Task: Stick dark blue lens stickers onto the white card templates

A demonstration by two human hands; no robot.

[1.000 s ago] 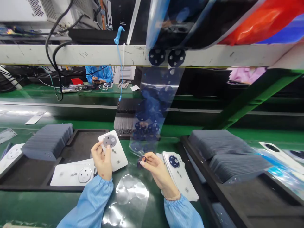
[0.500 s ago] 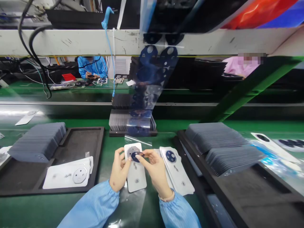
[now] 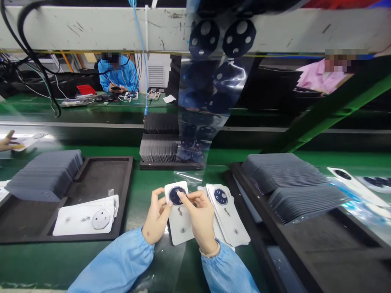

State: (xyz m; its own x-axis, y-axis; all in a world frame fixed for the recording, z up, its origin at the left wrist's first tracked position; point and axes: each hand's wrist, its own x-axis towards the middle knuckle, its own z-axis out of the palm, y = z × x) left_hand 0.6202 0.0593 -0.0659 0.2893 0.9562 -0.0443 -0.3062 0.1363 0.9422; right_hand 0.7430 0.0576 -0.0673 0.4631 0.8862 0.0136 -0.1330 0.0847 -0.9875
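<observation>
A white phone back cover (image 3: 181,226) lies at a slight slant on the green bench before me. My left hand (image 3: 157,219) grips its upper left edge, with the thumb near the camera area. A dark blue round camera sticker (image 3: 174,198) sits over that camera area. My right hand (image 3: 202,215) is closed at the sticker's right side, its thumb on the sticker; the fingertips are partly hidden. Just right of this hand, several white back covers (image 3: 233,219) are stacked, the top one bearing a dark camera sticker.
On the left, a black tray (image 3: 100,167) holds grey sheets (image 3: 45,173) and white covers (image 3: 82,219). Another black tray (image 3: 324,240) with grey sheets is at right. A clear strip of stickers (image 3: 210,89) hangs ahead. Two people sit beyond; another person's hand (image 3: 7,142) reaches in left.
The sticker, tilted up and partly off the camera area before, now lies over it. My right thumb has moved onto it. Another person's hand has appeared at far left; the view has shifted.
</observation>
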